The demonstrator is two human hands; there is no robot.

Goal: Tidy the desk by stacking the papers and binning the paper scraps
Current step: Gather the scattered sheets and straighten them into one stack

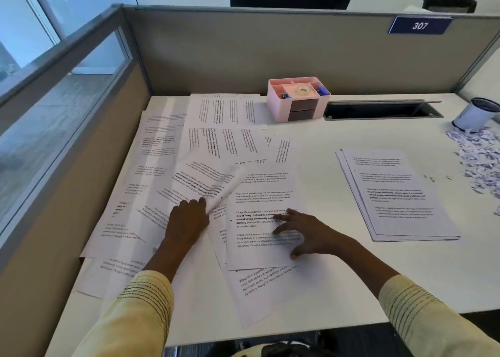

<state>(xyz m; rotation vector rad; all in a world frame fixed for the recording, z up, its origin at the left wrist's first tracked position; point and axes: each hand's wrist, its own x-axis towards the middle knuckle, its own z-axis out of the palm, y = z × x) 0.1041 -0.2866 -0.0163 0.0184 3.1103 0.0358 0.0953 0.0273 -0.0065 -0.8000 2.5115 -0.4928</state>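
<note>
White sheets (216,140) mostly unsorted, spread over left half of counter (324,289). One small stack (397,197) done at right. Scraps (479,156) unbinned, heaped beside white bin (477,114) at far right; bin contents not visible. Left hand (189,218) pinching a lifted, curling sheet. Right hand (303,232) flat, fingers spread on a printed page. Pink organiser (297,99) at rear: tape roll, blue clips in top compartments. Estimate: early stage; most stacking and all binning remaining.

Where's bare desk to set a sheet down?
Free: the strip between the scattered printed sheets and the neat paper stack, and the near edge right of the right hand. Crowded: left half; paper scraps far right.
</note>
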